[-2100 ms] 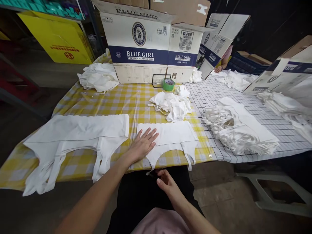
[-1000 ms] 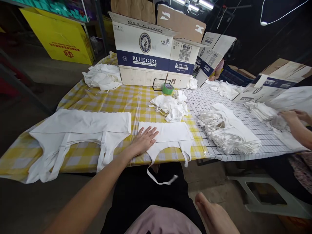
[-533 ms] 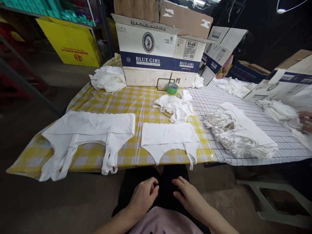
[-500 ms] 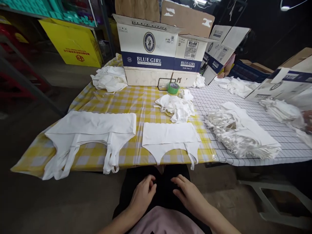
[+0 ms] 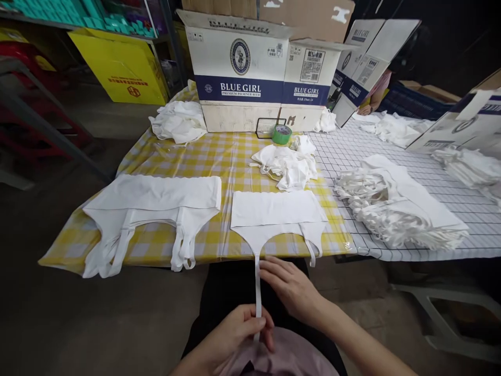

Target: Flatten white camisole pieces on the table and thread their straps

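Observation:
A white strappy top (image 5: 274, 210) lies flat by the table's front edge, its band away from me. One of its straps (image 5: 257, 282) runs taut over the edge toward my lap. My left hand (image 5: 246, 326) pinches that strap near its lower end. Beside the strap, just below the table edge, my right hand (image 5: 287, 287) has its fingers stretched out; its fingertips are at the strap, and I cannot tell whether they touch it. A second strap (image 5: 311, 250) dangles over the edge to the right. More white tops (image 5: 156, 196) lie stacked at the left, straps hanging.
A Blue Girl carton (image 5: 242, 68) stands at the back, with green tape (image 5: 282, 134) in front. Crumpled white garments (image 5: 287, 162) lie mid-table; a strappy pile (image 5: 399, 203) is at right. A co-worker's hand (image 5: 366, 109) shows behind. A stool (image 5: 450, 313) stands lower right.
My left hand has taken hold of the strap and drawn it down toward me. My right hand has moved up to beside the strap. The view has shifted slightly.

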`<state>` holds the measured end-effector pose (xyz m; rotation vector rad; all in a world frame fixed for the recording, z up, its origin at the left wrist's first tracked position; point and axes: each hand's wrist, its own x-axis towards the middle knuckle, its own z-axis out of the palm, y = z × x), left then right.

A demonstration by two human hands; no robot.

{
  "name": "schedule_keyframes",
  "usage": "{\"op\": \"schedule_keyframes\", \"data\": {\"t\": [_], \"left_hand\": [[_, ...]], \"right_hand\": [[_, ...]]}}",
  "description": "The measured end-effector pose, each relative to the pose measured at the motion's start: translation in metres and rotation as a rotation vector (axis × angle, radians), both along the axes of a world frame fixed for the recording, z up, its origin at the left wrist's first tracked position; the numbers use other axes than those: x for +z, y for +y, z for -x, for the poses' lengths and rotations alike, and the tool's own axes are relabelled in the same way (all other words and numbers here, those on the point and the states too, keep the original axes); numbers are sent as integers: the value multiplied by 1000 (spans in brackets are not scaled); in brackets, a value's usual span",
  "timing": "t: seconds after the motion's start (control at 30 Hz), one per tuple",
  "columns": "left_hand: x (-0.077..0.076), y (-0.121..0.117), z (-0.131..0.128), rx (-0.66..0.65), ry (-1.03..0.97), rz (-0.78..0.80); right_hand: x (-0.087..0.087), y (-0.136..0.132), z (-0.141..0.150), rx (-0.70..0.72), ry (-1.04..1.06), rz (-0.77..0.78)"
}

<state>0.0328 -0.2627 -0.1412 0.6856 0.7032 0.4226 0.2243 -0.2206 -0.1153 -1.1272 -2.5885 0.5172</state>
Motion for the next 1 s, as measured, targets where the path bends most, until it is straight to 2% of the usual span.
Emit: {"op": "schedule_keyframes", "data": {"t": [0.1, 0.23, 0.37, 0.53, 0.67, 0.77, 0.87, 1.0], "left_hand": [[39, -3, 13, 27, -62, 155], [76, 15, 29, 146, -38, 181], [94, 39, 45, 234, 64, 58], [99, 62, 59, 173, 240, -105], [100, 71, 59, 62, 321, -165], [101, 72, 51, -39, 236, -114], [98, 72, 40, -48, 148, -41], [89, 75, 33, -12, 57, 65]], "right_hand": [[-2, 5, 20, 188, 22, 44], [2, 11, 29, 151, 137, 141], [3, 16, 25, 101, 202, 198], [1, 23, 22, 6, 223, 239], [12, 22, 30, -88, 352, 277], [28, 19, 43, -72, 561, 238], [40, 17, 55, -51, 689, 224], [33, 18, 59, -55, 650, 141]]}}
